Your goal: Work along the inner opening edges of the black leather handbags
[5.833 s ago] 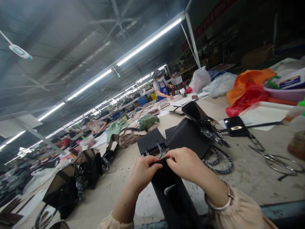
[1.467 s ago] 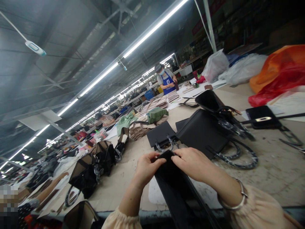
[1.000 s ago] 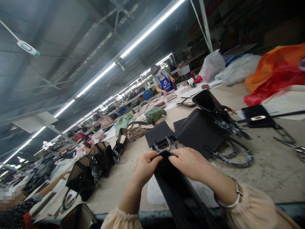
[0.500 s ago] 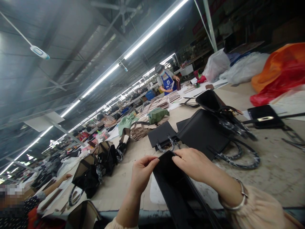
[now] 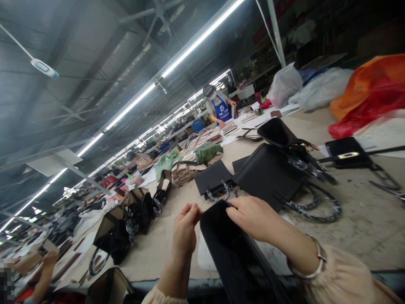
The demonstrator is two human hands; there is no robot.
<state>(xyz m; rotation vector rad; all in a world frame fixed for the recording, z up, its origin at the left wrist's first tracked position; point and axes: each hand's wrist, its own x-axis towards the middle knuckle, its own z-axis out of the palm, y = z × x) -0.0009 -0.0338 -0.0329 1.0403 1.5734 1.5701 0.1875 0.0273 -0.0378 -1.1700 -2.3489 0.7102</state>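
item: black open-topped bag (image 5: 218, 253). location: between my hands, far end raised to my fingers, the rest running back towards my body across the near edge of the bench (image 5: 158, 245). mouth open, interior in shadow.

right hand (image 5: 253, 215): grasping the right corner of the rim at the far end, thumb over the edge. probably so held to steady the bag and keep its mouth spread.

left hand (image 5: 186, 230): fingertips drawn together at the left corner; whether the edge is caught between them, i cannot tell.

pale sheet (image 5: 205, 255): under the bag, perhaps as a clean rest.

small black bag (image 5: 213, 177): just beyond my hands, lying flat.

large black bag (image 5: 268, 173): beyond my right hand, lying flat; looped handle (image 5: 329, 211) in clear film, presumably against scuffs.

flat black piece with gold-coloured fitting (image 5: 348, 154): further right.

row of black bags (image 5: 114, 236): left of my left hand, mouths open, pale lining showing; likely set aside together within reach.

brown stack (image 5: 186, 171): beyond my left hand, green bundle (image 5: 208, 153) behind it.
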